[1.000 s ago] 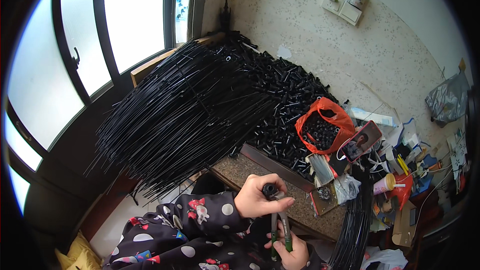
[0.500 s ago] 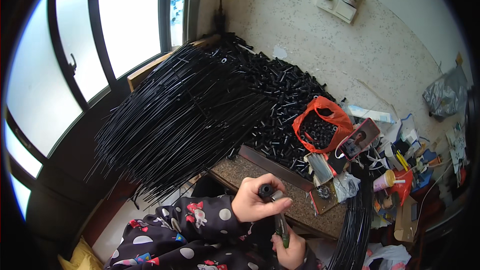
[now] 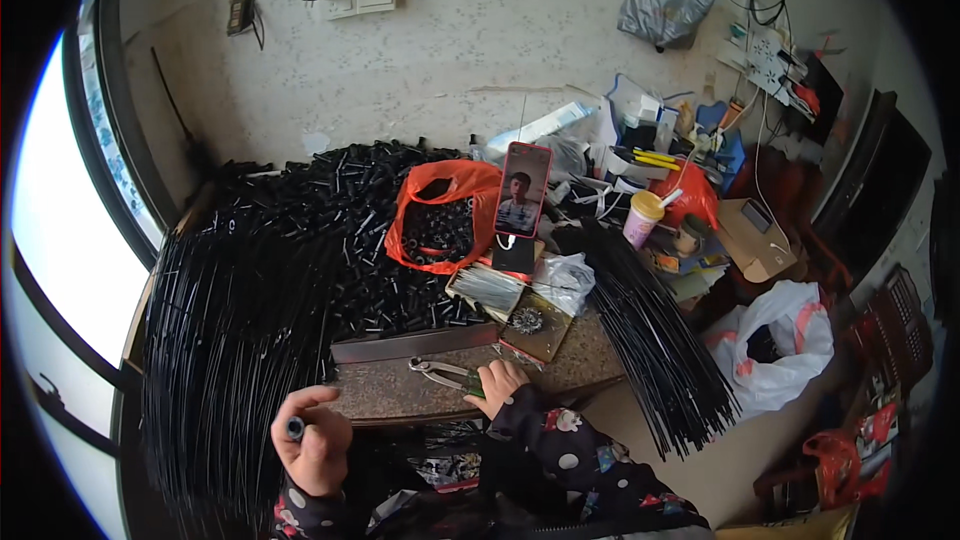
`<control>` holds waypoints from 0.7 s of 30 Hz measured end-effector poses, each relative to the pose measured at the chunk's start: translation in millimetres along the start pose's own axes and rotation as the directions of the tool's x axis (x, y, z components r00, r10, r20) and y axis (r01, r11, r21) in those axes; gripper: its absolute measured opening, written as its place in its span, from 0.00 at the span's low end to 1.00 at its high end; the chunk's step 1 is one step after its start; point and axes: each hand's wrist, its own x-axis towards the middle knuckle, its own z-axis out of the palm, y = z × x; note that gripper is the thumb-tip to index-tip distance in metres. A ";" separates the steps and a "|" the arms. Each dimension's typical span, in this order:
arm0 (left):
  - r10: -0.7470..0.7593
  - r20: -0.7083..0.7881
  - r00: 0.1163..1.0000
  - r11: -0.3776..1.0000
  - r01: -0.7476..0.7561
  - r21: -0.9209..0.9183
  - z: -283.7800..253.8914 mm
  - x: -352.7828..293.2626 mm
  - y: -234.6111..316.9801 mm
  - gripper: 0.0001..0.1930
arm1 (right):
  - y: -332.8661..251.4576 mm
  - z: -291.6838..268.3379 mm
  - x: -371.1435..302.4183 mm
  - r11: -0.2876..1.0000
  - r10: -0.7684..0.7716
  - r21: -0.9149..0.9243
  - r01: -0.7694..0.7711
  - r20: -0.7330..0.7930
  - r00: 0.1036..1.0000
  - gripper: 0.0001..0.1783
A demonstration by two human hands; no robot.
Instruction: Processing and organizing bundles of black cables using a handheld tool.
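Note:
My left hand [image 3: 322, 450] is raised over the near edge of the table, left of the middle. Its fingers close around a short black tube-like piece [image 3: 295, 427], whose round hollow end faces up; the rest of it is hidden by the hand. On the table top, my right hand [image 3: 500, 386] has its fingers over the green handles of a pair of pliers [image 3: 436, 370]. The metal jaws of the pliers point left, in front of a low dark strip [image 3: 415, 344]. Behind this strip spreads a heap of short black pieces [image 3: 345, 230].
Long thin black rods [image 3: 235, 340] hang over the table's left side, and another bundle [image 3: 655, 340] lies at the right. An orange bag [image 3: 412, 240] of small black parts, a propped phone [image 3: 522, 190], a box of thin pins [image 3: 487, 287] and a lidded cup [image 3: 642, 220] stand behind.
My view has turned to the right. The hands have moved apart: the left one keeps the black piece, while the right has brought the pliers down onto the table top.

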 end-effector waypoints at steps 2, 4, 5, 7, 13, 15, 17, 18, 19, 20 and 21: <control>0.072 -0.083 0.994 0.997 -0.071 0.006 1.0 6.9 8.9 0.23 | 2.9 -2.1 -4.4 1.000 0.019 -0.006 -0.019 0.040 0.999 0.30; 0.127 -0.142 0.982 0.990 -0.135 -0.048 4.5 16.9 26.6 0.24 | -0.9 -14.2 -5.3 1.000 0.020 -0.023 -0.018 0.120 0.993 0.33; 0.185 -0.211 0.960 0.974 -0.208 -0.095 4.2 22.1 35.2 0.24 | -7.1 -28.7 -4.3 1.000 0.010 -0.020 -0.007 0.126 0.992 0.33; 0.227 -0.286 0.931 0.936 -0.289 -0.200 -4.4 32.2 50.2 0.26 | -21.5 -64.8 -8.7 0.865 -0.322 0.397 0.307 -0.032 0.946 0.34; 0.253 -0.628 0.736 0.928 -0.367 -0.056 71.5 67.8 62.3 0.28 | -10.5 -163.7 -20.8 0.521 -0.219 0.852 -0.044 0.183 0.958 0.35; 0.473 0.196 0.859 0.871 -0.489 0.045 51.9 52.6 67.0 0.24 | 18.2 -188.9 -19.7 0.762 0.179 0.629 -0.154 0.025 0.984 0.32; 0.468 0.197 0.862 0.877 -0.480 0.020 42.3 37.3 77.4 0.21 | 50.4 -215.8 -8.5 0.729 0.566 0.548 -0.411 -0.144 0.812 0.29; 0.462 0.235 0.855 0.884 -0.466 -0.045 41.7 31.5 80.0 0.17 | 101.1 -213.9 -11.4 0.855 0.460 0.405 -0.325 -0.301 0.835 0.28; 0.461 0.280 0.842 0.888 -0.438 -0.141 43.9 32.5 76.1 0.13 | 149.5 -225.7 -20.7 0.871 0.490 0.207 -0.445 -0.292 0.821 0.28; 0.466 0.322 0.824 0.883 -0.406 -0.236 46.1 33.1 72.3 0.10 | 194.1 -232.8 -32.8 0.869 0.486 0.061 -0.492 -0.300 0.821 0.29; 0.473 0.361 0.804 0.878 -0.399 -0.263 49.2 23.8 89.0 0.06 | 227.9 -224.4 -30.6 0.876 0.450 -0.042 -0.481 -0.289 0.845 0.30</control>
